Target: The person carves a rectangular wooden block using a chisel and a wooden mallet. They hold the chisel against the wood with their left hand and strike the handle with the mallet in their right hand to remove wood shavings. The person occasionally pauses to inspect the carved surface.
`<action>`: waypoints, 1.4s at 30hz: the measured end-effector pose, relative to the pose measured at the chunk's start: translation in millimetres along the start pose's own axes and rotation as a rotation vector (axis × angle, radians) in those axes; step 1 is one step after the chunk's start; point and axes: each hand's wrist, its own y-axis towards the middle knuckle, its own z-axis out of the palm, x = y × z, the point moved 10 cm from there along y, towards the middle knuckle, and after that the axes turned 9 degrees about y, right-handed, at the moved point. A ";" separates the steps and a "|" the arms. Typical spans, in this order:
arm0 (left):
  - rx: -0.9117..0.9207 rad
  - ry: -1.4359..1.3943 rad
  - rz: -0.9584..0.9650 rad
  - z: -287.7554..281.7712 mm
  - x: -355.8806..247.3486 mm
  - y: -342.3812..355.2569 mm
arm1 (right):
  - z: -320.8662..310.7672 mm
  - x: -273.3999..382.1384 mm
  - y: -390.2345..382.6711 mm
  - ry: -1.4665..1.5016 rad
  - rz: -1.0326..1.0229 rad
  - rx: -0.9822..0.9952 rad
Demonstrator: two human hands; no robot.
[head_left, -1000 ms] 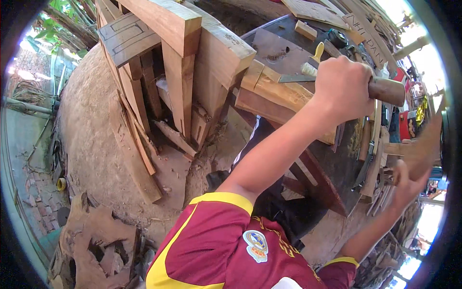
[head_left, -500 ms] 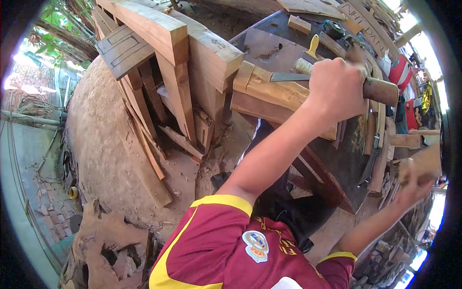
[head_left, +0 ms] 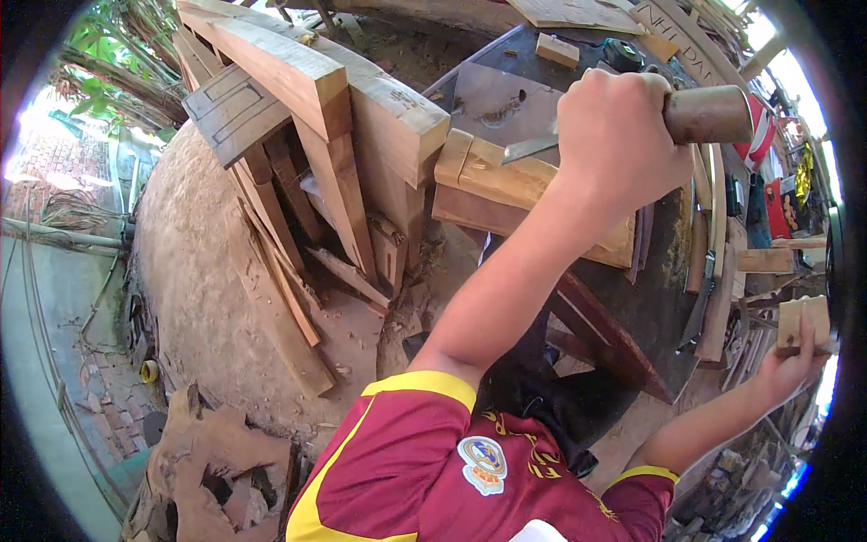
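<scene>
My left hand is closed around a chisel. The chisel's flat metal blade points left over a notched length of timber; whether the blade touches the wood I cannot tell. Its thick cylindrical handle sticks out to the right of my fist. Far off to the right, my right hand grips a light wooden block, which stands up from the fingers, apart from the chisel. Part of the timber is hidden behind my left forearm.
The timber lies on a dark table. Thick squared beams and a board with pencil lines stand to the left. A tape measure and a small wood block lie at the back. A gnarled wood piece sits lower left.
My left hand and the chisel have risen slightly and tilted, now covering the paintbrush. My right hand has swung a little outward and down with the wooden block.
</scene>
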 end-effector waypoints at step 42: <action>0.285 0.038 0.041 33.6 -1.4 -25.0 | 61.2 28.0 -64.1 -0.457 -0.080 -0.102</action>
